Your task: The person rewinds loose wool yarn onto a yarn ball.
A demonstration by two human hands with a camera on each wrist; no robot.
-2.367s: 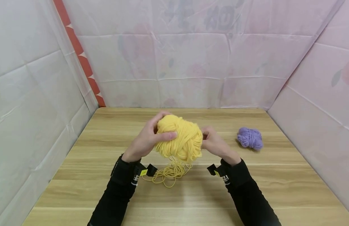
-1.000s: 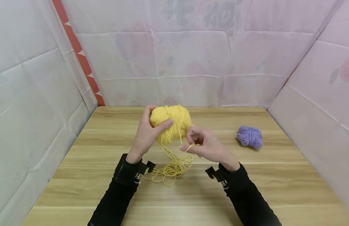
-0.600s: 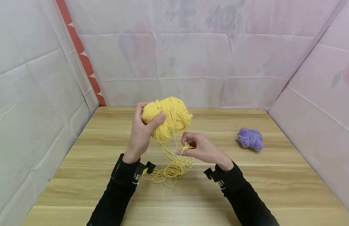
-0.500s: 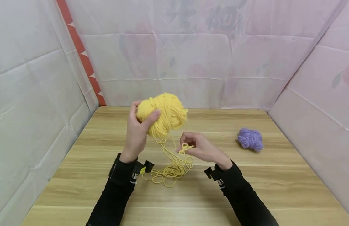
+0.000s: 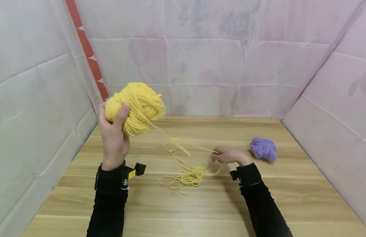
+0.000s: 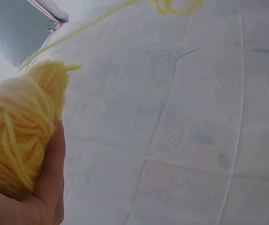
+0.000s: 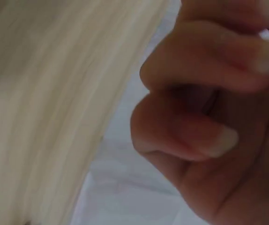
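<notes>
L hand [image 5: 113, 140] grips the yellow skein [image 5: 139, 107] w/ thumb laid across its front; the skein is in the air, above & left of the loose yarn heap [image 5: 193, 176]. R hand [image 5: 228, 155] is near the heap, on its right side, w/ fingers curled, & pinches a yellow strand [image 5: 208, 150]; the strand's middle is blurred, so its full path I cannot tell. The heap lies on the wood-look table [image 5: 183, 210]. Purple skein [image 5: 263, 149] lies well right of the heap, same table.
</notes>
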